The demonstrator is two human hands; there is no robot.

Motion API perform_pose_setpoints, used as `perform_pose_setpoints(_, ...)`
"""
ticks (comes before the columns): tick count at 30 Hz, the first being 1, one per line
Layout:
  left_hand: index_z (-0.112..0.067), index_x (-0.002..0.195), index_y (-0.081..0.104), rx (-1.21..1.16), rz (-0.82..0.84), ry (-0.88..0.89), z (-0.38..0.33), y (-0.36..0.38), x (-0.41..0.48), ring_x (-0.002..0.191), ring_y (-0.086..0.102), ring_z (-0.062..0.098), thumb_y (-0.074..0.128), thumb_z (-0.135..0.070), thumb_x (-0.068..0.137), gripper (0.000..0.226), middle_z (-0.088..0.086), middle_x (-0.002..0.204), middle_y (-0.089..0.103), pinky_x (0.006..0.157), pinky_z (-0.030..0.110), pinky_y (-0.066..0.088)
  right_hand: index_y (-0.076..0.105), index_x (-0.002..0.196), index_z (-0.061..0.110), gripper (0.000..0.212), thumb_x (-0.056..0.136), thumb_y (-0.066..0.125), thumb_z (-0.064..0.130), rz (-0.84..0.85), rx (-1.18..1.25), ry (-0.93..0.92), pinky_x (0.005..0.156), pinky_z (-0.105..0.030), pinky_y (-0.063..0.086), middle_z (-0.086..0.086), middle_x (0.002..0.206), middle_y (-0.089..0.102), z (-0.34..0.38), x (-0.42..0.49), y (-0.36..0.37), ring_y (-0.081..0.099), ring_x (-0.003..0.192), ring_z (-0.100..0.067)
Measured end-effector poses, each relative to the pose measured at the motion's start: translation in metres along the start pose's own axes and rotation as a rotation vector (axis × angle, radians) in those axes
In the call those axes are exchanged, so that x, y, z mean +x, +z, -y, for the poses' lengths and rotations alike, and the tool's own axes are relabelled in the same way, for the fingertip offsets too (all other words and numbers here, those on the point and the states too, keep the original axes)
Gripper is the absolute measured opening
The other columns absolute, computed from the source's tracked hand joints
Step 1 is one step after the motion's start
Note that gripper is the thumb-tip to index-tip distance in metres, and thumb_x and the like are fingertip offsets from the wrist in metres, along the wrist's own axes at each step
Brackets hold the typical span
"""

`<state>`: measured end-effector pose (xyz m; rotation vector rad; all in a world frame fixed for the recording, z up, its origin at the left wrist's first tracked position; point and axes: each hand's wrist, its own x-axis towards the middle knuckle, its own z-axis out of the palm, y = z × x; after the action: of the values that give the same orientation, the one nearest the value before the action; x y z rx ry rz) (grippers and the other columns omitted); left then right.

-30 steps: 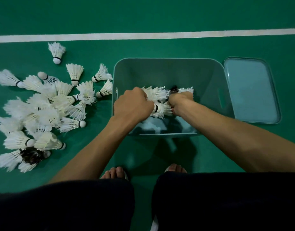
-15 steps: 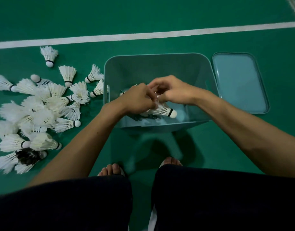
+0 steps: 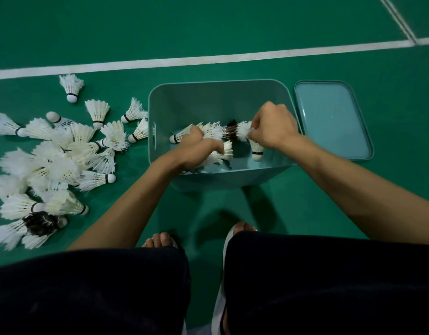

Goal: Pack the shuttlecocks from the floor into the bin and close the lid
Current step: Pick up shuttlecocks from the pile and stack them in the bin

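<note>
A teal bin (image 3: 216, 93) stands open on the green court floor. Both my hands are inside it. My left hand (image 3: 196, 151) grips a nested row of white shuttlecocks (image 3: 211, 131) that runs to the right, with one dark-feathered shuttlecock (image 3: 231, 131) in it. My right hand (image 3: 272, 126) pinches the right end of that row. More shuttlecocks lie under my hands in the bin, one with its cork (image 3: 257, 154) pointing toward me. A large pile of white shuttlecocks (image 3: 58, 160) lies on the floor left of the bin.
The bin's flat teal lid (image 3: 332, 119) lies on the floor right of the bin. A white court line (image 3: 208, 59) runs across behind it. My knees in dark trousers and my toes (image 3: 160, 239) are close in front of the bin.
My hands met above the bin half a second ago. Now they have drawn apart, the left lower and to the left, the right to the right, with the row of shuttlecocks stretched between them.
</note>
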<state>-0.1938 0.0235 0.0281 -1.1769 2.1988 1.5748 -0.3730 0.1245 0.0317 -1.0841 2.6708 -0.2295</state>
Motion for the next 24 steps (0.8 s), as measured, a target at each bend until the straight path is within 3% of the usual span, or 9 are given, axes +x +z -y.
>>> perform_pose_setpoints(2,-0.007,0.149,0.024,0.011,0.046,-0.043,-0.001,-0.003,0.0,0.081,0.054,0.015,0.066,-0.019,0.077,0.084,0.017,0.134,0.049,0.049,0.025,0.046,0.076,0.091,0.012,0.013,0.079,0.074,0.018,-0.02,-0.046,0.064,0.067,-0.033,0.051,-0.011,0.085,0.072,0.005,0.001,0.008,0.066,0.078,-0.033)
perform_pose_setpoints(4,-0.006,0.153,0.019,0.071,0.028,-0.084,0.001,-0.004,0.004,0.069,0.053,0.015,0.061,-0.012,0.079,0.085,0.014,0.11,0.058,0.041,0.021,0.039,0.067,0.092,0.006,0.011,0.083,0.07,0.012,0.036,-0.083,0.085,0.066,-0.034,0.046,-0.011,0.082,0.061,0.011,0.002,0.015,0.057,0.076,-0.033)
perform_pose_setpoints(6,-0.004,0.149,0.024,0.14,-0.018,-0.129,0.004,-0.005,0.009,0.069,0.056,0.017,0.06,-0.008,0.085,0.074,0.008,0.096,0.057,0.049,0.026,0.043,0.059,0.094,0.006,0.015,0.085,0.07,0.01,0.053,-0.097,0.119,0.068,-0.035,0.046,-0.013,0.088,0.059,0.014,0.004,0.021,0.059,0.083,-0.035)
perform_pose_setpoints(8,-0.004,0.141,0.032,0.197,-0.023,-0.178,0.009,-0.004,0.015,0.074,0.059,0.019,0.063,-0.005,0.086,0.063,0.008,0.095,0.056,0.056,0.031,0.049,0.062,0.101,0.005,0.018,0.086,0.071,0.01,0.035,-0.092,0.17,0.07,-0.035,0.046,-0.013,0.092,0.06,0.014,0.008,0.027,0.063,0.093,-0.035)
perform_pose_setpoints(12,-0.008,0.129,0.046,0.31,0.02,-0.199,0.018,-0.004,0.023,0.094,0.067,0.031,0.06,-0.004,0.085,0.047,0.013,0.108,0.06,0.064,0.033,0.051,0.065,0.102,0.007,0.018,0.086,0.073,0.012,0.035,-0.046,0.298,0.073,-0.035,0.048,-0.014,0.107,0.071,0.015,0.018,0.037,0.068,0.101,-0.034)
perform_pose_setpoints(15,-0.009,0.129,0.045,0.368,0.053,-0.192,0.021,-0.005,0.027,0.091,0.065,0.03,0.055,-0.005,0.087,0.043,0.013,0.111,0.057,0.066,0.036,0.056,0.061,0.089,0.012,0.013,0.088,0.074,0.012,0.041,0.044,0.395,0.071,-0.031,0.047,-0.012,0.107,0.073,0.016,0.026,0.042,0.067,0.091,-0.029)
perform_pose_setpoints(19,-0.015,0.134,0.044,0.451,0.06,-0.13,0.026,-0.006,0.034,0.1,0.06,0.03,0.049,-0.005,0.087,0.048,0.012,0.121,0.058,0.087,0.042,0.057,0.064,0.094,0.012,0.011,0.088,0.073,0.012,0.025,0.012,0.407,0.071,-0.031,0.045,-0.012,0.109,0.073,0.018,0.031,0.045,0.069,0.098,-0.03)
perform_pose_setpoints(24,-0.021,0.138,0.046,0.481,0.088,-0.095,0.028,-0.008,0.04,0.091,0.061,0.029,0.046,-0.004,0.089,0.052,0.012,0.125,0.057,0.078,0.04,0.059,0.068,0.105,0.008,0.02,0.087,0.074,0.015,0.007,0.076,0.426,0.077,-0.032,0.049,-0.014,0.109,0.071,0.026,0.034,0.048,0.069,0.102,-0.031)
